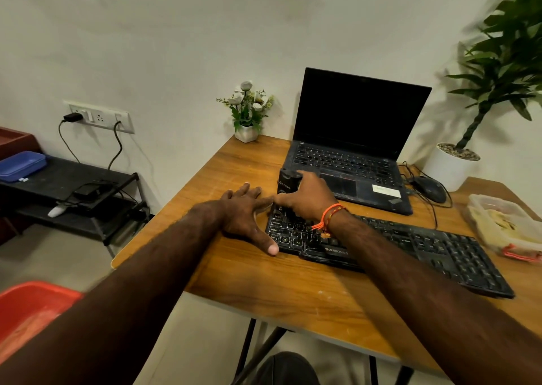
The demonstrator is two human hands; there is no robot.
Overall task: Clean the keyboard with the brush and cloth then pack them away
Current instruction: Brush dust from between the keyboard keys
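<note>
A black keyboard (pixel 410 247) lies slanted across the wooden table (pixel 293 291). My right hand (pixel 305 200), with an orange thread on its wrist, grips a black brush-like tool (pixel 286 183) held upright over the keyboard's far left corner. My left hand (pixel 246 214) lies flat on the table with fingers spread, its thumb and fingers touching the keyboard's left end. I see no cloth outside the container.
An open black laptop (pixel 352 156) stands behind the keyboard, a black mouse (pixel 428 188) with cables to its right. A clear plastic container (pixel 504 223) sits at the right edge. A small flower pot (pixel 247 132) and a large potted plant (pixel 454 165) stand at the back. A red chair (pixel 29 305) is at lower left.
</note>
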